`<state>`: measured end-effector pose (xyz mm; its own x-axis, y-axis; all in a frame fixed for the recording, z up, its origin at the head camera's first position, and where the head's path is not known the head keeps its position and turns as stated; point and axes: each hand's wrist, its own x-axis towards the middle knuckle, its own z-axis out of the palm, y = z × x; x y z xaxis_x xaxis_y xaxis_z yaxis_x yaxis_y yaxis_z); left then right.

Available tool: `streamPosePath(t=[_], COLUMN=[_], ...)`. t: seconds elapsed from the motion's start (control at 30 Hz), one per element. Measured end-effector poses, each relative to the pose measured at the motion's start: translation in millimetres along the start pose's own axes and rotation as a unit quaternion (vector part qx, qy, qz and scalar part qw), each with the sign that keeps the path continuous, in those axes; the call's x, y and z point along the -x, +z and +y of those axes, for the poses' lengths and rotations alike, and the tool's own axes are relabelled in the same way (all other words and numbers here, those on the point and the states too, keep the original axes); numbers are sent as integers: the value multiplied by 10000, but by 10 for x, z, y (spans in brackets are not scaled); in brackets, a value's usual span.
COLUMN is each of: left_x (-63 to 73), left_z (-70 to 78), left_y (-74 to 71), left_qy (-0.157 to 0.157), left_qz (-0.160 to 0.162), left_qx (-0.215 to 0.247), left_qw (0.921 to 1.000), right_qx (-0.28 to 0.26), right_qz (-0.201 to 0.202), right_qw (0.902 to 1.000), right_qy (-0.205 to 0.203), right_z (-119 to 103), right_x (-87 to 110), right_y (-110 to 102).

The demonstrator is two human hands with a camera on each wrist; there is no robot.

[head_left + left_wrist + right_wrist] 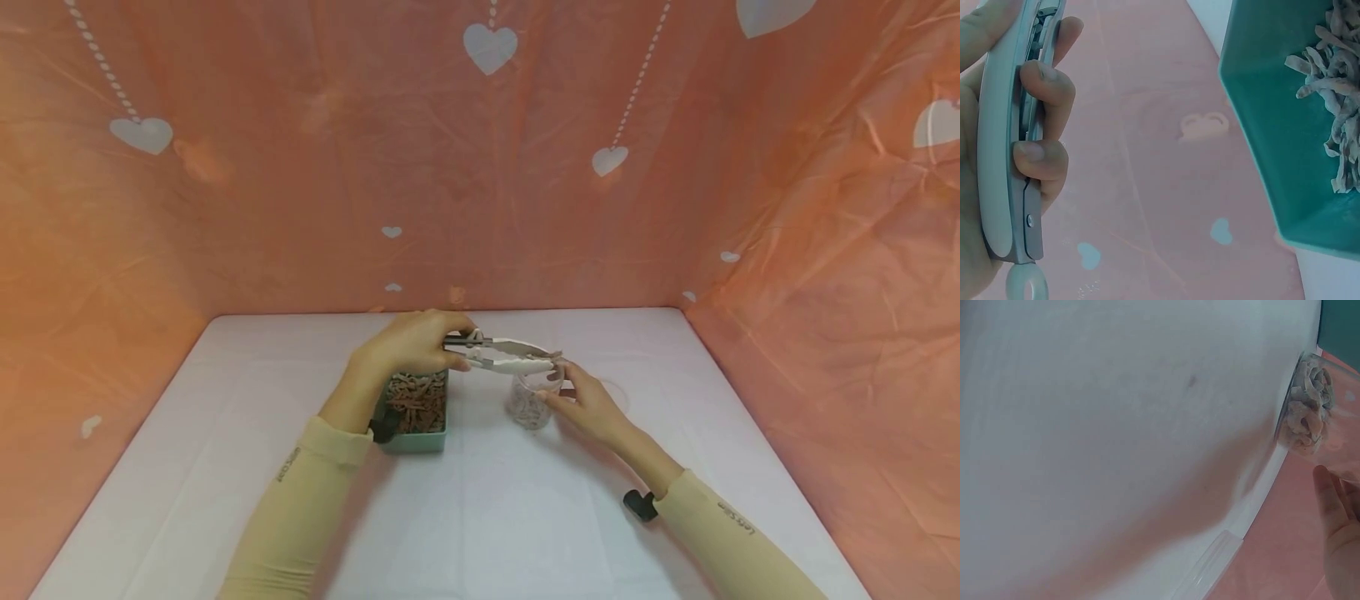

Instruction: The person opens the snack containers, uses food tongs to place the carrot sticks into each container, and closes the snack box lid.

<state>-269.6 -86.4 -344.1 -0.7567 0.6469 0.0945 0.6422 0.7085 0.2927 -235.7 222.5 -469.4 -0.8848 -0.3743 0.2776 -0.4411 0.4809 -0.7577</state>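
Note:
My left hand (416, 343) grips a pair of white and grey tongs (512, 366), its fingers curled round the handles in the left wrist view. Pinched at the tongs' tips, over the jar's mouth, are some thin brownish dried strips (553, 355). The clear jar (1342, 419) stands upright on the table with similar strips (1307, 409) at its bottom. My right hand (592, 407) holds this jar by its side near the rim, thumb in front. Below the left forearm sits a green rectangular bin (414, 442) with many more dried strips (418, 402) inside.
A clear round lid (1210, 565) lies on the white-covered table (510, 517), to the right of the jar and partly behind the right hand. Orange cloth (420, 167) with white hearts hangs at the back and sides.

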Motion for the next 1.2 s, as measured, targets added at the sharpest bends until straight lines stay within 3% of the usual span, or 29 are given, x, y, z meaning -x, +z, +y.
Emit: streamPosePath(t=[0.37, 0.9, 1.2], left_x=[-8, 37, 182], left_z=[24, 27, -6], left_y=[-29, -59, -126], left_qy=[-88, -53, -177], left_qz=[-159, -142, 96], left_qx=[-4, -15, 49], left_qw=[9998, 9999, 9998], right_qx=[-23, 111, 24], right_qz=[54, 9, -34], right_qw=[9999, 9999, 10000], right_qy=[-84, -39, -56], right_z=[3, -21, 1], right_x=[14, 9, 4], right_y=[8, -6, -2])
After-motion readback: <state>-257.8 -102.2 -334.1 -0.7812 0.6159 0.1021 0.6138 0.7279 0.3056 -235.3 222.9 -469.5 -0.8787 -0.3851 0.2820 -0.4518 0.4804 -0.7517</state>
